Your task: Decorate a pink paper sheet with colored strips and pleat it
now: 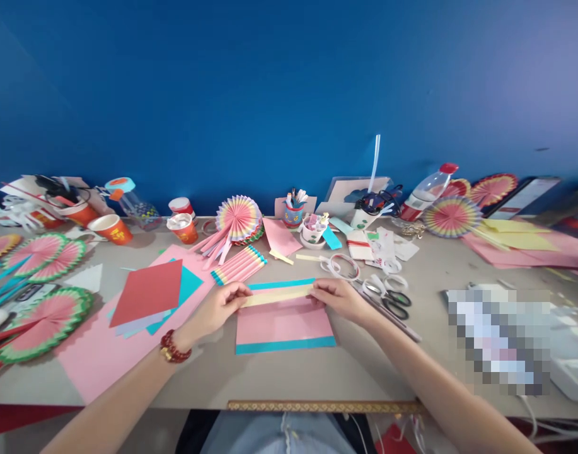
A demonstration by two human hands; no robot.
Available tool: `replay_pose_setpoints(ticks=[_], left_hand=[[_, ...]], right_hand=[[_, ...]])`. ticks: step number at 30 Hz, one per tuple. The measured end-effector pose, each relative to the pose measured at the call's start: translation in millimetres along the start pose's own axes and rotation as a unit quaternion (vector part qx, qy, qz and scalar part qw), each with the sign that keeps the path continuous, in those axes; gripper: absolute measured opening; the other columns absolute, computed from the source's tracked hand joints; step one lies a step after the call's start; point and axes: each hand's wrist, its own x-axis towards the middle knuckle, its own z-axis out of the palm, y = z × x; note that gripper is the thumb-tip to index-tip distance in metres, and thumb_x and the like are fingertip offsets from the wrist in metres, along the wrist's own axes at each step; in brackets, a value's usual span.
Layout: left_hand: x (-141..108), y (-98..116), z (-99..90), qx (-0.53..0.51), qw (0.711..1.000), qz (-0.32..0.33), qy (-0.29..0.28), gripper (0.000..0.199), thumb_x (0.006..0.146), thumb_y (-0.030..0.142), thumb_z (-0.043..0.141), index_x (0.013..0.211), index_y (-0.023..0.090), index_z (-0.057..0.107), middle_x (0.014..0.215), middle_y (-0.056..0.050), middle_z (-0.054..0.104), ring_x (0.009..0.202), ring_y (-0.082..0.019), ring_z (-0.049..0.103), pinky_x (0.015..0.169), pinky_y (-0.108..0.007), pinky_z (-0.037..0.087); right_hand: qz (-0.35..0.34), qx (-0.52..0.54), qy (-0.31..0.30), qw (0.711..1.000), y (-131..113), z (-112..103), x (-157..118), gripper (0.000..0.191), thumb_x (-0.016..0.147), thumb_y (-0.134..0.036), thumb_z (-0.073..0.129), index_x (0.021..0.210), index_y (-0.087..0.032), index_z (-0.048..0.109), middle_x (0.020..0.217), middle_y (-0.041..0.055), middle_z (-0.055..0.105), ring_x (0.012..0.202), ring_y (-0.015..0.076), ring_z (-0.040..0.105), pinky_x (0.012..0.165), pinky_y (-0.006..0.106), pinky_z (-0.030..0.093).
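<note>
My left hand (pixel 225 304) pinches the left end of a pale yellow paper strip (pixel 277 295). The strip's other end is between the fingers of my right hand (pixel 341 299). Stretched between both hands, it lies over or just above a pink paper sheet (pixel 283 325), near the blue band along its far edge. A second blue band runs along the sheet's near edge. Whether the strip touches the sheet I cannot tell. Left of my left hand lie red and blue papers (pixel 149 290) on a large pink sheet (pixel 92 353). Black-handled scissors (pixel 395 305) rest right of my right hand.
Pleated paper strips (pixel 240 264) and a round paper fan (pixel 239 217) lie beyond my hands. Tape rolls (pixel 344 267), paper cups (pixel 109 229) and a bottle (pixel 428 189) stand or lie farther back. Green-edged fans (pixel 50 325) are at left. A patterned ruler (pixel 324 407) lies along the front edge.
</note>
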Motion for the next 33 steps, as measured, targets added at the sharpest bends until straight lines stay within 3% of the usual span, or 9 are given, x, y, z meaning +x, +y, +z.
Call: replay_pose_setpoints(ticks=[4, 7, 14, 21, 28, 33], left_hand=[[-11.4, 0.1, -0.5, 0.045, 0.999, 0.005, -0.02, 0.022, 0.092, 0.037, 0.051, 0.097, 0.021, 0.065, 0.088, -0.001, 0.068, 0.071, -0.015, 0.06, 0.07, -0.026, 0.049], [-14.1, -0.8, 6.5, 0.081, 0.996, 0.018, -0.034, 0.021, 0.093, 0.033, 0.049, 0.097, 0.022, 0.066, 0.093, -0.001, 0.069, 0.08, -0.016, 0.062, 0.074, -0.026, 0.049], [-12.3, -6.0, 18.2, 0.142, 0.989, 0.042, -0.016, 0.02, 0.095, 0.029, 0.047, 0.098, 0.022, 0.065, 0.095, -0.002, 0.069, 0.081, -0.017, 0.063, 0.072, -0.026, 0.049], [-16.0, -3.4, 21.3, 0.265, 0.948, 0.175, -0.024, 0.018, 0.094, 0.032, 0.057, 0.108, 0.022, 0.061, 0.116, -0.006, 0.061, 0.1, -0.02, 0.06, 0.089, -0.033, 0.048], [-7.3, -4.2, 24.8, 0.316, 0.927, 0.192, -0.056, 0.018, 0.1, 0.025, 0.045, 0.097, 0.021, 0.062, 0.105, -0.005, 0.06, 0.095, -0.02, 0.059, 0.085, -0.033, 0.046], [-3.8, -3.7, 26.7, 0.31, 0.932, 0.184, -0.044, 0.019, 0.1, 0.025, 0.044, 0.093, 0.02, 0.061, 0.102, -0.005, 0.061, 0.092, -0.02, 0.058, 0.085, -0.033, 0.045]], right_hand=[[-0.02, -0.054, -0.014, 0.998, -1.6, 3.7, -18.7, 0.02, 0.079, -0.038, 0.072, 0.069, -0.021, 0.074, 0.061, -0.0015, 0.066, 0.057, 0.0146, 0.057, 0.053, 0.022, 0.043], [-0.035, -0.098, -0.005, 0.995, 5.7, 8.5, -28.8, 0.011, 0.079, -0.032, 0.071, 0.079, -0.022, 0.076, 0.067, -0.001, 0.069, 0.059, 0.0149, 0.058, 0.053, 0.022, 0.042], [-0.043, -0.225, 0.019, 0.973, 15.3, 12.7, -31.7, 0.017, 0.083, -0.024, 0.061, 0.092, -0.025, 0.075, 0.081, 0.0008, 0.074, 0.065, 0.0165, 0.062, 0.058, 0.024, 0.043], [-0.071, -0.299, 0.005, 0.952, 22.4, 12.7, -28.8, 0.017, 0.086, -0.02, 0.057, 0.09, -0.026, 0.072, 0.079, 0.0011, 0.071, 0.068, 0.0176, 0.062, 0.062, 0.026, 0.045], [-0.178, -0.39, -0.022, 0.903, 19.4, 10.8, -29.6, 0.021, 0.091, -0.019, 0.052, 0.099, -0.023, 0.071, 0.112, 0.0096, 0.064, 0.1, 0.0228, 0.061, 0.084, 0.033, 0.049], [-0.2, -0.385, -0.067, 0.899, 19.1, 6.9, -27.3, 0.014, 0.092, -0.019, 0.056, 0.093, -0.023, 0.069, 0.102, 0.0071, 0.064, 0.097, 0.0219, 0.058, 0.085, 0.034, 0.049]])
